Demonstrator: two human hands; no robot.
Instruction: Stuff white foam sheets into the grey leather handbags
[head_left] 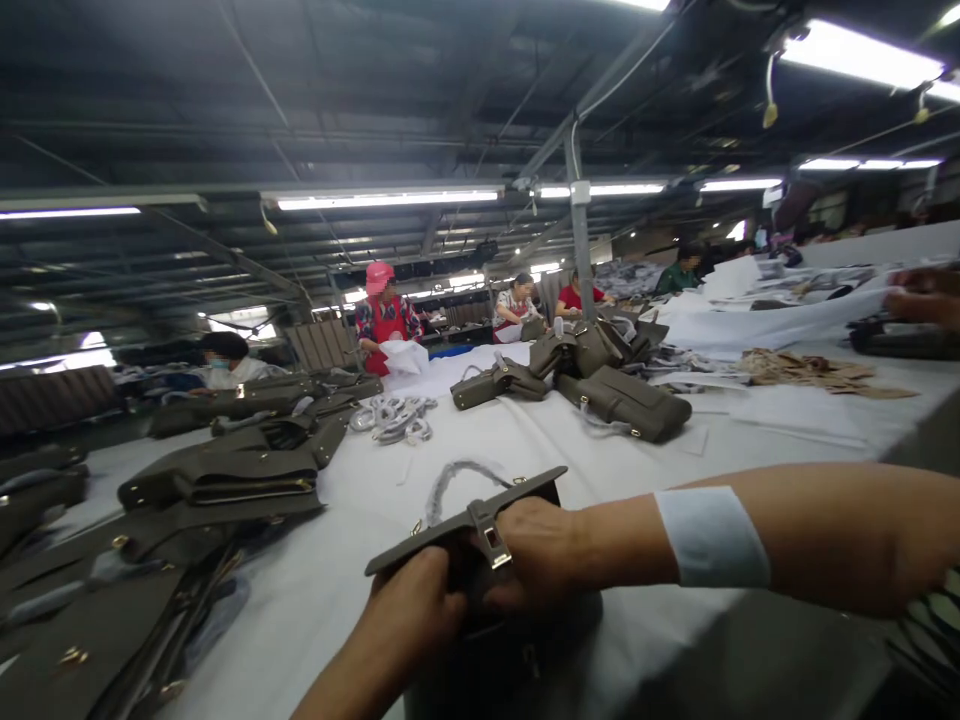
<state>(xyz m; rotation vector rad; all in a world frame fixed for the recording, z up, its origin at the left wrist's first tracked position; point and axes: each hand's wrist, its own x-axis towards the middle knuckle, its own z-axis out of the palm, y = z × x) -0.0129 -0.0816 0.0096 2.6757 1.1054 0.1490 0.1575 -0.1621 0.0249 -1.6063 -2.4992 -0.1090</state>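
Both hands at flap of dk bag [517, 650], near side of counter [337, 540].
L hand [424, 590] & R hand [529, 550] side by side under raised flap [420, 542]; fingers partly hidden, can't tell if clamped or apart. Wrapped handle [436, 492] arches up behind flap; metal clasp [500, 561] on strap betw. hands. Other dk bags [634, 405] on counter, L & ahead; co-worker [390, 315] w/ pink cap beyond.

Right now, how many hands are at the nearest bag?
2: the left hand below the left part of the bag's flap, and the right hand beside its metal clasp. Some fingers are hidden.
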